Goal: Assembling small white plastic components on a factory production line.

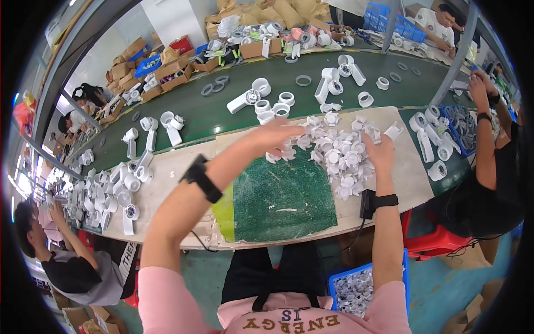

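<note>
The worktop (pixel 167 181) is faced with beige sheeting. A textured green mat (pixel 267 183), bordered on its left by a yellow-green strip (pixel 223 217), lies at the front edge. Small white parts (pixel 339 156) are heaped at the mat's far right corner (the pieces overlap one another). White housings (pixel 100 195) crowd the left end.

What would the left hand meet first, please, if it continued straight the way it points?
The left hand would probably meet the pile of small white parts just to its right, though depth is hard to judge.
</note>
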A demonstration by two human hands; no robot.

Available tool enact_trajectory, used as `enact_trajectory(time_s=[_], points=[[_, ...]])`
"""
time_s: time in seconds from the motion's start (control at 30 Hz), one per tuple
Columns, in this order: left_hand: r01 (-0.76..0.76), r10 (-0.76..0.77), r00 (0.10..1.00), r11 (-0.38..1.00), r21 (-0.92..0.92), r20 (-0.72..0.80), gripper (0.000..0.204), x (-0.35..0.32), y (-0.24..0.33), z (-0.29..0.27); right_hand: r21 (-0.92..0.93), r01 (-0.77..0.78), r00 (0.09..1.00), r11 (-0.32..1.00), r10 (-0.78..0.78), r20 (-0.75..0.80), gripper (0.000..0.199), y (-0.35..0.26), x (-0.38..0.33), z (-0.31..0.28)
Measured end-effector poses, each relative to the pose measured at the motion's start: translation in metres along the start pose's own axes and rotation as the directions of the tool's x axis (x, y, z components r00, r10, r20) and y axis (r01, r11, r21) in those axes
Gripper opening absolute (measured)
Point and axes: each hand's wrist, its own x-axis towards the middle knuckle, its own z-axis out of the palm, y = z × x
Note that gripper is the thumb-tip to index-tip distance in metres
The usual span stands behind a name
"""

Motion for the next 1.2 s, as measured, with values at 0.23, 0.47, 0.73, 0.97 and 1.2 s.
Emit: enact_trajectory(time_s=[0.23, 0.47, 0.73, 0.97, 1.2], points=[[0.081, 0.283, 0.831, 0.790, 0.607, -0.479, 0.083, 0.067, -0.090, -0.134, -0.246, 0.238, 0.970, 0.940, -0.241, 0.020, 0.060, -0.021, -0.012, -0.022], [0.005, 0.601, 0.632, 0.628, 0.778, -0.489, 0.078, 0.119, -0.108, -0.145, -0.175, 0.584, 0.687, 0.793, -0.369, 0.626, 0.056, -0.103, 0.064, 0.011], [-0.081, 0.607, 0.722, 0.551, 0.831, -0.332, 0.072, 0.127, -0.113, -0.170, -0.465, 0.496, 0.791, 0.734, -0.161, 0.590, 0.058, -0.143, 0.081, 0.120], [-0.217, 0.721, 0.593, 0.572, 0.791, -0.359, 0.062, 0.121, -0.120, -0.184, -0.301, 0.571, 0.741, 0.764, -0.320, 0.591, 0.049, -0.146, 0.096, 0.086], [-0.446, 0.694, 0.346, 0.714, 0.540, -0.631, 0.052, -0.011, -0.108, -0.194, -0.309, 0.661, 0.561, 0.684, -0.177, 0.809, 0.061, -0.116, 0.065, 0.023]])
